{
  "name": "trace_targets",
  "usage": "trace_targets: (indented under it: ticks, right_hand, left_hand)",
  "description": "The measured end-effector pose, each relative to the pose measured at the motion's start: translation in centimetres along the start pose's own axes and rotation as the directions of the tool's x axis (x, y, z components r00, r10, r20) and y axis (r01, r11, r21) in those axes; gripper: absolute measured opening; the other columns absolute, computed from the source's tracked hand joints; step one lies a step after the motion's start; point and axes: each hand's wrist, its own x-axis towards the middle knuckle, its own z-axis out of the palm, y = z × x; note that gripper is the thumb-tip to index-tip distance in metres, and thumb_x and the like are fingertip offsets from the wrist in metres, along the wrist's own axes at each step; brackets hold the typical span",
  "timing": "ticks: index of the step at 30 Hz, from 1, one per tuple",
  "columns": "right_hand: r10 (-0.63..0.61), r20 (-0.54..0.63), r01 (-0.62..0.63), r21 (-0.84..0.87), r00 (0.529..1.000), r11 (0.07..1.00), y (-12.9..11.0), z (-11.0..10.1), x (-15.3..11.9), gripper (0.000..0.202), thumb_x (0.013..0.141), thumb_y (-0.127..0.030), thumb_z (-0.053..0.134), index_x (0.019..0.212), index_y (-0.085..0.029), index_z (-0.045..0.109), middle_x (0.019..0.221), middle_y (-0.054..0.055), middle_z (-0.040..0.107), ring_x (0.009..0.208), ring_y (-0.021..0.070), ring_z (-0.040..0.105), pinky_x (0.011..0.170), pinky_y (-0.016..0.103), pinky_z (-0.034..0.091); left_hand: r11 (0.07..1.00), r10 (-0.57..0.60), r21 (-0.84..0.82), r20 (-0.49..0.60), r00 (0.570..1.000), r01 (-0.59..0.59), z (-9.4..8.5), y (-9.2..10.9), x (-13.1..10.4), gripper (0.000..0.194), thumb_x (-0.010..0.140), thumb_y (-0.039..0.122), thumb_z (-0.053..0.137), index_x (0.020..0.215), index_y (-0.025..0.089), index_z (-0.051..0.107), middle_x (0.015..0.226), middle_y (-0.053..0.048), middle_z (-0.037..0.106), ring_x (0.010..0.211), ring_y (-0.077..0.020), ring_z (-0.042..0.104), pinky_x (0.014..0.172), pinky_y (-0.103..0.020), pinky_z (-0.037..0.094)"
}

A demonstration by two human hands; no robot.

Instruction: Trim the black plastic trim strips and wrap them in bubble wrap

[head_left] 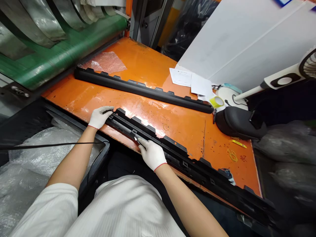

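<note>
A long black plastic strip with tabs [172,147] lies along the near edge of the orange table, its channel side up. My left hand [100,117], in a white glove with a red cuff, grips the strip's left end between thumb and fingers. Further right along the same strip, my right hand [151,153], gloved the same way, is closed with its fingertips at the channel. A small whitish piece [135,139] shows at those fingertips; what it is cannot be made out. Behind lies a second black strip [143,89], apart from the first.
The orange table [190,130] holds bubble wrap [108,62], papers [181,77], yellow tape [217,101], a black case [238,122] and a yellow cutter [239,144]. A green conveyor [66,52] stands at left, a fan [281,79] at right. Plastic wrap fills a bin at lower left.
</note>
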Motion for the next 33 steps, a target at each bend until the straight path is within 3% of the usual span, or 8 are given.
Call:
trace_targets:
  ticks: [4, 6, 8, 12, 16, 20, 24, 33]
  right_hand:
    - [0.041, -0.059, -0.036, 0.080, 0.997, 0.996, 0.8, 0.6, 0.5, 0.047, 0.109, -0.029, 0.052, 0.151, -0.025, 0.071, 0.119, 0.014, 0.081, 0.110, 0.0305, 0.078, 0.102, 0.042, 0.058]
    - [0.063, -0.143, -0.027, 0.242, 0.988, 0.970, 1.3, 1.0, 0.7, 0.045, 0.108, -0.030, 0.050, 0.145, -0.019, 0.074, 0.115, 0.015, 0.082, 0.109, 0.0300, 0.078, 0.105, 0.044, 0.058]
    - [0.090, -0.156, -0.007, 0.462, 0.984, 0.887, 1.5, 1.3, 0.8, 0.042, 0.108, -0.034, 0.047, 0.135, -0.018, 0.075, 0.100, 0.011, 0.082, 0.093, 0.0269, 0.079, 0.094, 0.042, 0.063]
    - [0.069, 0.153, -0.166, 0.825, 0.986, 0.540, -0.1, 1.7, 1.4, 0.028, 0.106, -0.036, 0.046, 0.112, -0.020, 0.069, 0.073, 0.002, 0.073, 0.053, 0.0180, 0.066, 0.050, 0.029, 0.055]
    - [-0.068, 0.333, -0.291, 0.893, 0.941, 0.344, -4.3, 2.0, 3.5, 0.018, 0.103, -0.033, 0.052, 0.100, -0.019, 0.063, 0.062, -0.001, 0.069, 0.044, 0.0148, 0.060, 0.041, 0.022, 0.046]
    - [-0.144, 0.367, -0.313, 0.901, 0.919, 0.300, -9.2, 2.2, 6.6, 0.016, 0.105, -0.028, 0.051, 0.097, -0.019, 0.062, 0.059, -0.001, 0.069, 0.041, 0.0136, 0.056, 0.040, 0.021, 0.045]
    - [-0.106, 0.395, -0.344, 0.881, 0.912, 0.325, -12.6, 2.3, 8.9, 0.018, 0.107, -0.022, 0.048, 0.095, -0.018, 0.061, 0.054, -0.001, 0.066, 0.039, 0.0140, 0.056, 0.039, 0.020, 0.043]
    - [-0.009, 0.387, -0.357, 0.860, 0.922, 0.365, -14.1, 2.6, 9.4, 0.023, 0.106, -0.017, 0.043, 0.093, -0.017, 0.062, 0.050, 0.000, 0.064, 0.037, 0.0152, 0.055, 0.036, 0.021, 0.040]
  left_hand:
    - [0.999, -0.013, -0.045, 0.019, 1.000, 0.013, 0.1, -0.4, 0.0, 0.039, 0.084, 0.031, 0.075, 0.119, 0.017, 0.086, 0.124, -0.009, 0.083, 0.121, -0.0269, 0.076, 0.118, -0.037, 0.056]
    - [0.997, -0.032, -0.070, 0.060, 0.998, 0.036, -0.2, -0.6, 0.2, 0.053, 0.083, 0.032, 0.075, 0.133, 0.016, 0.081, 0.127, -0.010, 0.082, 0.122, -0.0268, 0.075, 0.119, -0.039, 0.056]
    - [0.995, -0.040, -0.087, 0.143, 0.989, 0.053, -0.8, -0.8, 0.7, 0.067, 0.080, 0.034, 0.077, 0.145, 0.017, 0.075, 0.129, -0.010, 0.081, 0.122, -0.0271, 0.075, 0.118, -0.041, 0.056]
    - [0.991, -0.042, -0.102, 0.376, 0.926, 0.086, -2.2, -1.2, 2.5, 0.066, 0.072, 0.042, 0.085, 0.134, 0.018, 0.081, 0.125, -0.009, 0.082, 0.119, -0.0301, 0.076, 0.114, -0.044, 0.057]
    - [0.995, -0.042, -0.058, 0.497, 0.867, 0.081, -3.0, -1.2, 4.0, 0.047, 0.067, 0.044, 0.086, 0.108, 0.019, 0.086, 0.111, -0.007, 0.084, 0.110, -0.0290, 0.077, 0.107, -0.039, 0.060]
    - [0.996, -0.029, -0.060, 0.496, 0.868, 0.067, -3.1, -1.1, 4.4, 0.040, 0.066, 0.042, 0.085, 0.098, 0.019, 0.085, 0.103, -0.005, 0.083, 0.101, -0.0272, 0.077, 0.097, -0.036, 0.062]
    - [0.996, -0.015, -0.073, 0.495, 0.869, 0.059, -3.0, -1.2, 4.2, 0.039, 0.066, 0.041, 0.085, 0.098, 0.019, 0.085, 0.104, -0.005, 0.083, 0.100, -0.0268, 0.076, 0.095, -0.036, 0.062]
    - [0.995, -0.015, -0.081, 0.499, 0.866, 0.064, -2.8, -1.4, 4.0, 0.037, 0.068, 0.038, 0.083, 0.099, 0.018, 0.083, 0.105, -0.006, 0.082, 0.104, -0.0270, 0.075, 0.097, -0.036, 0.061]
